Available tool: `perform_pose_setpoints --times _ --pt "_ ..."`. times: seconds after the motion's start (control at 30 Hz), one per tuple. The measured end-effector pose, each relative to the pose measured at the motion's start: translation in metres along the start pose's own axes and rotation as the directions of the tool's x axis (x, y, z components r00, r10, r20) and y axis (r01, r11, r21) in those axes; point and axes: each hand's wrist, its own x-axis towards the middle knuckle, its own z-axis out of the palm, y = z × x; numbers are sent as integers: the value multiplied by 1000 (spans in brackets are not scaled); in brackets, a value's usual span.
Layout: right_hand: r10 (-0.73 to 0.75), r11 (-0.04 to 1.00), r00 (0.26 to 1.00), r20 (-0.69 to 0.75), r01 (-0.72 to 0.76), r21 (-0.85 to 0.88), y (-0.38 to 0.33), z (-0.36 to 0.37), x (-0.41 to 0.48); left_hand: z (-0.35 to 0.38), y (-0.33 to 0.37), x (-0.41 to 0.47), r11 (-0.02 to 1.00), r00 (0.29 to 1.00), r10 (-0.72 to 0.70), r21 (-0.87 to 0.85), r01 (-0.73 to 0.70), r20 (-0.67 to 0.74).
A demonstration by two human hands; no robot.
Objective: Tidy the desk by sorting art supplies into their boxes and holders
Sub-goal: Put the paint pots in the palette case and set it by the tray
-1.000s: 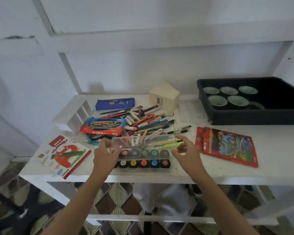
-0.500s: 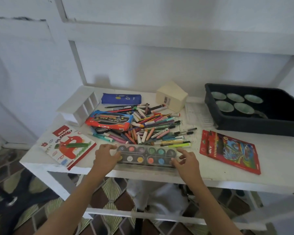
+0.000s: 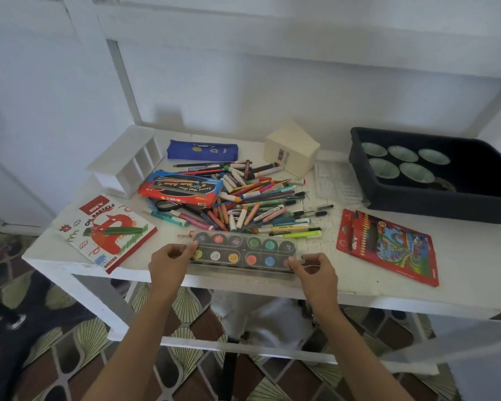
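Note:
A flat watercolour paint case with a clear lid lies shut near the front edge of the white desk. My left hand grips its left end and my right hand pinches its right end. Behind the case spreads a heap of loose pens, markers and crayons. Around it lie a red brush pack, a blue pencil pouch, an oil pastels box and a red coloured-pencil pack. A white divided holder stands at the back left.
A dark plastic tub holding several pale bowls sits at the back right. A cream box stands behind the heap. Black scissors poke out under the brush pack. Below the desk are patterned floor tiles and a lower rail.
The clear lid, raised a second ago, has come down flat onto the paint case. Both hands slid to the case's two ends and now hold it closed.

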Motion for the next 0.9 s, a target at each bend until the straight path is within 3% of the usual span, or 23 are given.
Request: perform_pose_setpoints --times 0.17,0.3,0.7,0.9 --pt "-222 975 960 -171 224 -8 15 16 -9 7 -1 -10 997 993 71 -34 -74 -93" --pt "-311 950 929 -199 304 -66 21 17 -6 8 -1 -11 992 988 125 -14 -127 -93" --pt "-363 931 903 -231 359 -58 28 22 -4 14 -17 -9 982 982 185 -43 -186 -39" --pt "-341 940 917 -208 332 -79 29 24 -5 19 -24 -22 954 945 283 -50 -295 -167"
